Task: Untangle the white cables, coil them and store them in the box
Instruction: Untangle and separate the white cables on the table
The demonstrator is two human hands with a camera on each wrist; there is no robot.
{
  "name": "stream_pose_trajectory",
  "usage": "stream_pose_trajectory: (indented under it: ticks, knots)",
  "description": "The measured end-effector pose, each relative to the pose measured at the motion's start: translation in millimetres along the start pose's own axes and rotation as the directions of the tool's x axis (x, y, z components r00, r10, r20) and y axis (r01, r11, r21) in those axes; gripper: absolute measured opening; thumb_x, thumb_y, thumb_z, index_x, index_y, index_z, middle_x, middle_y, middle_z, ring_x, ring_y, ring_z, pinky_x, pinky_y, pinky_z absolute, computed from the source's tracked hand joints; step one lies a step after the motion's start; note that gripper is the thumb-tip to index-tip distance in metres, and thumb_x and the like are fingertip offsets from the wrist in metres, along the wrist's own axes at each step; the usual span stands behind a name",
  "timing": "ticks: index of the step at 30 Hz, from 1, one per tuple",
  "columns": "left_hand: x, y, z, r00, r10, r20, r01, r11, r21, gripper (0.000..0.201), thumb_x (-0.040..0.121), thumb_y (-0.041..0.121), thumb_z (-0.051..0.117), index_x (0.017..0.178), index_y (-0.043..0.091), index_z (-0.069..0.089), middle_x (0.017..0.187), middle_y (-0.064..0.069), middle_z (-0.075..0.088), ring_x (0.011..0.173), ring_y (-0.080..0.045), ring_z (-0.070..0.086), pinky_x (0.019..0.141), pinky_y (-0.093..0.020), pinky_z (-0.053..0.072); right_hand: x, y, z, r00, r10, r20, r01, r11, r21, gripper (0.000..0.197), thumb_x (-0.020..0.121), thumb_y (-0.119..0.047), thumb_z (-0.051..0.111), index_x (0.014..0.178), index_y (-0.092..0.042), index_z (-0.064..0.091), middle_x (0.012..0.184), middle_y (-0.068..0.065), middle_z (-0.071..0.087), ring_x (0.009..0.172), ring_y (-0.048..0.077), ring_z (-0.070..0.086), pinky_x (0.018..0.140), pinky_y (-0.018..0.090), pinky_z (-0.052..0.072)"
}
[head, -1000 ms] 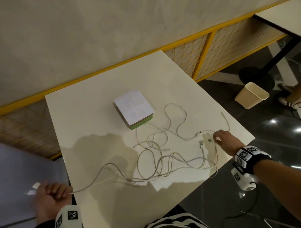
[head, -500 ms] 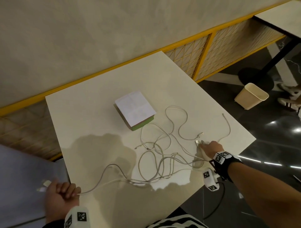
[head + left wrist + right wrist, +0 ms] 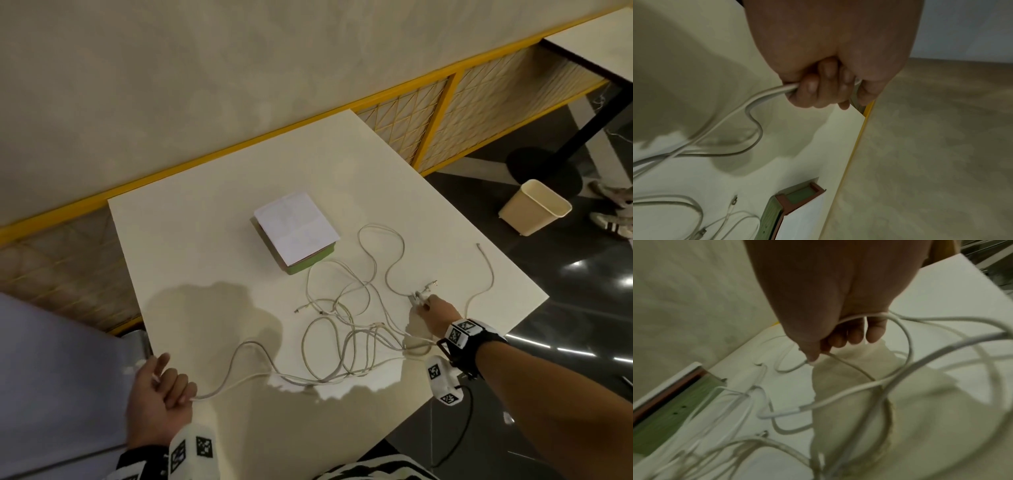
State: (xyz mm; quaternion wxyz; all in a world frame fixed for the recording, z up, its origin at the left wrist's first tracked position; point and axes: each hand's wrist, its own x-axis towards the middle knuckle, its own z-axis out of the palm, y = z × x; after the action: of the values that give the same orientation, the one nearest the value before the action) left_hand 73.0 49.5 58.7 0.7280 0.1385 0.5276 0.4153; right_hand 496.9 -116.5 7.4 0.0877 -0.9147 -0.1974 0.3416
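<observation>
Several white cables [image 3: 342,329] lie tangled on the white table [image 3: 212,260], in front of a green box [image 3: 296,236] with a white sheet lying on top of it. At the table's near left corner my left hand [image 3: 174,390] grips cable strands in a fist, with fingers curled round the cable [image 3: 748,112] in the left wrist view. My right hand [image 3: 423,304] is at the tangle's right side and pinches a cable near its plug end. The right wrist view shows that pinch [image 3: 813,357], with loops of cable [image 3: 838,395] hanging under the palm. The box's inside is hidden.
A free cable end [image 3: 486,270] trails near the table's right edge. A cream bin [image 3: 534,207] stands on the dark floor to the right, with a person's shoes [image 3: 613,222] beyond it. A yellow rail [image 3: 239,147] runs behind the table. A grey surface [image 3: 51,377] lies at left.
My right hand moved left along the table to the plug end and pinched it. My left hand shifted right toward the table corner, still holding its strands.
</observation>
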Motion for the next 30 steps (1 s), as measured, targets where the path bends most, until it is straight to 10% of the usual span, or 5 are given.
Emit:
stream_pose_trajectory:
  ticks: [9,14,18,25,30]
  knots:
    - [-3.3,-5.8,37.4,0.991,-0.025,0.134,0.020,0.999,0.035,0.031,0.101,0.028,0.032,0.078,0.017,0.050,0.040,0.010,0.028,0.047,-0.011,0.008,0.036,-0.018,0.020,-62.3,-110.7,-32.9,0.859,-0.486,-0.161,0.512,0.824,0.244,0.021,0.096,-0.023,0.044,0.088,-0.005,0.039,0.064,0.002,0.049,0.056,0.020,0.046,0.057,0.032,0.034]
    - [-4.8,-16.4,67.5,0.985,-0.052,0.163,0.035,0.994,0.107,0.025,0.099,0.028,0.042,0.078,0.016,0.051,0.043,0.010,0.026,0.034,-0.006,0.023,0.036,-0.019,0.021,-105.6,-179.9,-0.2,0.794,-0.593,0.130,0.563,0.800,0.209,0.022,0.095,-0.025,0.043,0.076,-0.015,0.045,0.063,-0.001,0.052,0.056,0.017,0.049,0.059,0.035,0.041]
    - [-10.0,-30.2,86.1,0.983,-0.083,0.163,0.048,0.976,0.213,0.024,0.094,0.036,0.051,0.088,0.014,0.058,0.044,0.009,0.028,0.036,-0.006,0.024,0.038,-0.020,0.023,-138.6,-208.8,43.9,0.680,-0.691,0.246,0.683,0.719,0.130,0.023,0.099,-0.032,0.037,0.099,-0.012,0.047,0.075,0.011,0.057,0.063,0.027,0.053,0.065,0.036,0.041]
    - [-7.5,-40.7,82.0,0.988,-0.030,0.152,-0.031,0.925,0.380,0.038,0.090,0.042,0.056,0.103,0.007,0.066,0.100,-0.021,0.065,0.088,-0.027,0.055,0.065,-0.032,0.043,-154.1,-221.9,89.5,0.616,-0.731,0.293,0.757,0.652,0.036,0.023,0.096,-0.018,0.037,0.101,0.002,0.047,0.095,0.024,0.063,0.078,0.035,0.059,0.061,0.034,0.036]
    - [-7.9,-38.7,75.8,0.980,0.044,0.195,-0.128,0.886,0.445,0.021,0.096,0.032,0.051,0.089,0.015,0.062,0.069,-0.002,0.047,0.059,-0.011,0.039,0.050,-0.022,0.032,-151.8,-212.4,90.5,0.534,-0.778,0.330,0.808,0.585,0.071,0.028,0.100,-0.021,0.032,0.109,0.002,0.044,0.090,0.024,0.062,0.068,0.032,0.053,0.061,0.036,0.039]
